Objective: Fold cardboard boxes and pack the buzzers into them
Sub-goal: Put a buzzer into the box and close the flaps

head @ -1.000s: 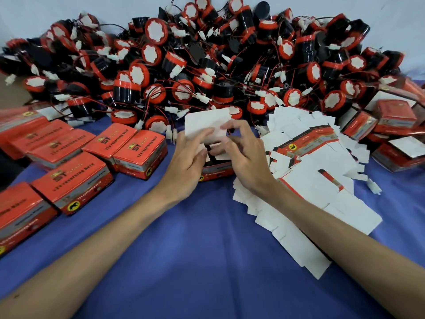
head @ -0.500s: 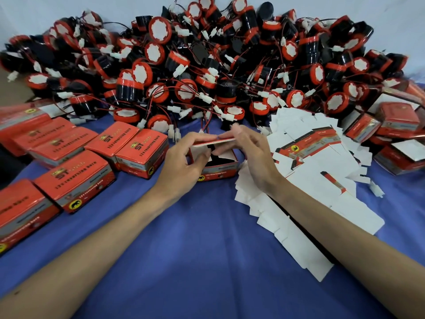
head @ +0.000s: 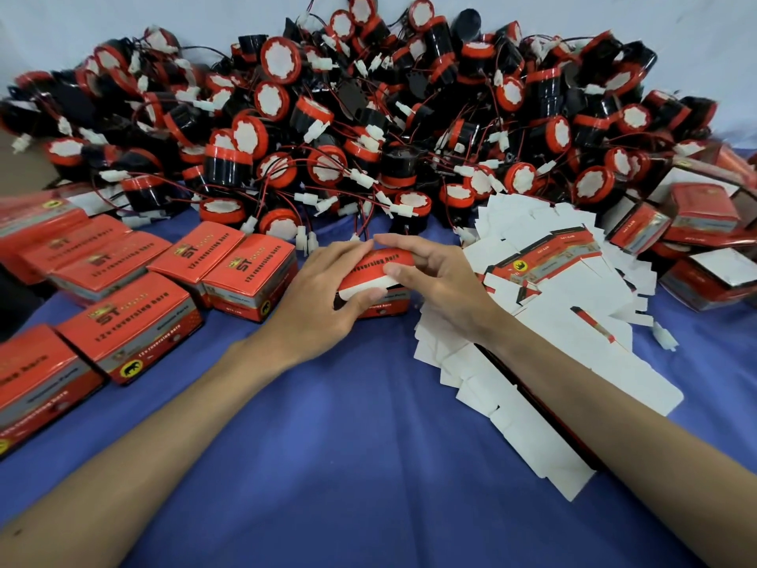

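Down came the lid (head: pixel 375 262) since half a second earlier, when it lay level between the fingertips over the open box (head: pixel 385 306); at this moment it covered the top, its white tuck flap showing along the front edge. That box stood on a blue cloth (head: pixel 327 465) before a pale wall (head: pixel 123 18). The left hand (head: pixel 323 297) gripped the box's left end, thumb pressed on the flap, fingers curled over the lid's far side. The right hand (head: pixel 440 280) held the right end, forefinger along the far edge, thumb on the lid's front. The right forearm lay across a spread of flat blanks (head: pixel 622 375). Packed boxes (head: pixel 127 317) sat left of the hands, and a heap of buzzers (head: pixel 368 129) rose just behind, wires trailing close to the fingertips.
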